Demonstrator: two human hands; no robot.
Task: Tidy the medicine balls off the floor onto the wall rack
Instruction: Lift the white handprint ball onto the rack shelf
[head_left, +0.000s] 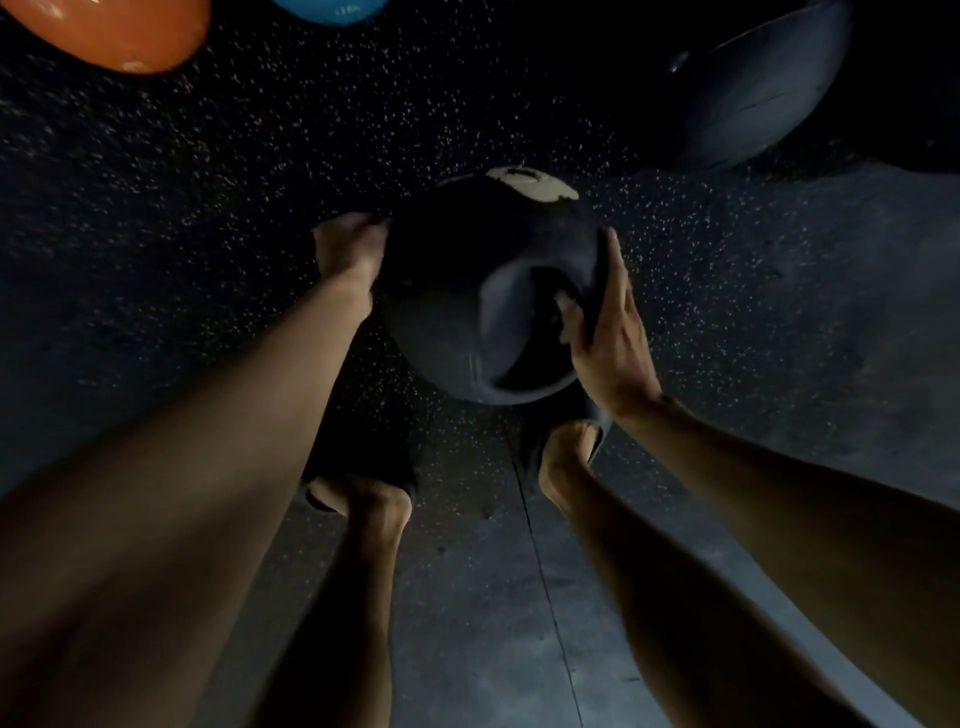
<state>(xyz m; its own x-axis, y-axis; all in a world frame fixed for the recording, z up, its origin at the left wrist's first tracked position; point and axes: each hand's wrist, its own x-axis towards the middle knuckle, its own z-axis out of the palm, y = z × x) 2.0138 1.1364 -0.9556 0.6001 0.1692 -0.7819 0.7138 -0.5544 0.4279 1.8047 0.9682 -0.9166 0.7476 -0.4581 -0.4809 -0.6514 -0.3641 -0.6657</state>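
A black medicine ball (467, 291) with a worn cream patch on its far side sits in the middle of the view, above the speckled floor. My left hand (348, 249) presses against its left side, fingers curled round the far edge. My right hand (605, 332) lies flat on its right side, thumb tucked into a dent in the ball. Both hands hold it between them. An orange ball (119, 31) and a blue ball (327, 10) lie on the floor at the top left. A large dark ball (753, 88) rests at the top right. The wall rack is out of view.
My two feet in dark sandals (363, 467) stand below the ball on black speckled rubber flooring (208, 182). A grey concrete floor (779, 312) with a crack runs along the right and bottom. The scene is dim.
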